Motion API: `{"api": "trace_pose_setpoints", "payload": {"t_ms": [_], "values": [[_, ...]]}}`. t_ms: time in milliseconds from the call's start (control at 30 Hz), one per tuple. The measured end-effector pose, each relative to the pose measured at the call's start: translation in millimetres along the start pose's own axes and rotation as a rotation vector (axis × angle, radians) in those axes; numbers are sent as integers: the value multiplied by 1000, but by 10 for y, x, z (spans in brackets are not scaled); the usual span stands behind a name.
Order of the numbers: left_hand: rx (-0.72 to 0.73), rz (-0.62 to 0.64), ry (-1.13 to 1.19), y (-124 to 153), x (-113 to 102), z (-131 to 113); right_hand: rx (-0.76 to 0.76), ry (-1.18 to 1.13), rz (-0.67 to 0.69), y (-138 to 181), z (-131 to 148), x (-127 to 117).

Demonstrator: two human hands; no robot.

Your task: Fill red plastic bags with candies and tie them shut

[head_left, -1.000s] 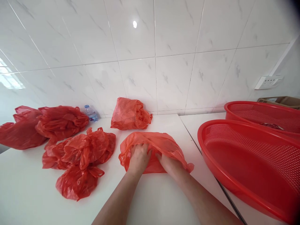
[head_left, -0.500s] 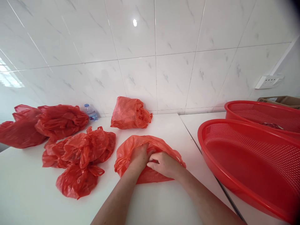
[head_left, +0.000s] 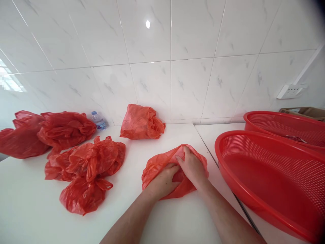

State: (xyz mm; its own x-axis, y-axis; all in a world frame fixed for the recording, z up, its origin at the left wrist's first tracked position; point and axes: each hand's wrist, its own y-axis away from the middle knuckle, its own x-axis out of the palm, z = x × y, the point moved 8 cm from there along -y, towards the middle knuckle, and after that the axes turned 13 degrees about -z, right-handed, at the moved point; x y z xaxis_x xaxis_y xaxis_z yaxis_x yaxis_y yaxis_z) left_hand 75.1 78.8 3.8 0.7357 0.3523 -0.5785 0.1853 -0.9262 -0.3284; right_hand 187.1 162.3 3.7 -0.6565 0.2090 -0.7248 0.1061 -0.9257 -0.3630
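An orange-red plastic bag (head_left: 154,169) lies crumpled on the white table in front of me, its mouth turned up. My left hand (head_left: 165,181) rests at the near left of the mouth, fingers curved over the film and thumb apart from them. At the far right side, my right hand (head_left: 192,166) holds the film, with its fingertips at the upper rim and its thumb pointing left. Folded pink-red plastic shows between the two hands. What lies deeper in the bag is hidden by hands and folds.
Several red plastic bags (head_left: 85,162) are heaped on the left, a clear water bottle (head_left: 98,121) behind them. A folded red bag (head_left: 139,122) stands by the tiled wall. Large red perforated baskets (head_left: 269,179) fill the right, before a cardboard box (head_left: 308,113).
The bag has shifted right and is bunched narrower. My hands, formerly close together, have moved apart: the right one up and right to the far rim, the left toward the near side.
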Motion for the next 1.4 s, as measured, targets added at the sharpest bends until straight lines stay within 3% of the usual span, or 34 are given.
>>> {"api": "trace_pose_setpoints", "payload": {"t_ms": [100, 233, 333, 433, 533, 600, 700, 833, 967, 1067, 1167, 1400], "values": [[65, 39, 24, -46, 12, -83, -7, 12, 61, -6, -39, 36], [5, -214, -37, -149, -216, 65, -20, 0, 127, 17, -59, 97], [-55, -331, -209, -195, -376, 268, 12, -38, 182, 44, -71, 106], [-125, -321, -386, -241, -464, 511, 24, -97, 244, 66, -64, 92], [-150, -303, -419, -275, -503, 643, 39, -150, 261, 61, -74, 75], [-85, -365, -406, -284, -544, 567, 63, -156, 223, 35, -108, 61], [114, -438, -370, -251, -542, 259, 84, -149, 168, -2, -159, 65], [343, -261, -363, -152, -263, -60, 47, -156, 144, -25, -174, 104], [227, -2, -453, -90, 34, 141, 74, -120, 143, -41, -246, 151], [113, 89, -441, -67, 97, 313, 106, -123, 158, -55, -292, 184], [137, 47, -400, -83, 42, 248, 105, -149, 166, -63, -292, 199], [290, -268, -464, -141, -240, -55, 38, -128, 188, -34, -206, 200]]}}
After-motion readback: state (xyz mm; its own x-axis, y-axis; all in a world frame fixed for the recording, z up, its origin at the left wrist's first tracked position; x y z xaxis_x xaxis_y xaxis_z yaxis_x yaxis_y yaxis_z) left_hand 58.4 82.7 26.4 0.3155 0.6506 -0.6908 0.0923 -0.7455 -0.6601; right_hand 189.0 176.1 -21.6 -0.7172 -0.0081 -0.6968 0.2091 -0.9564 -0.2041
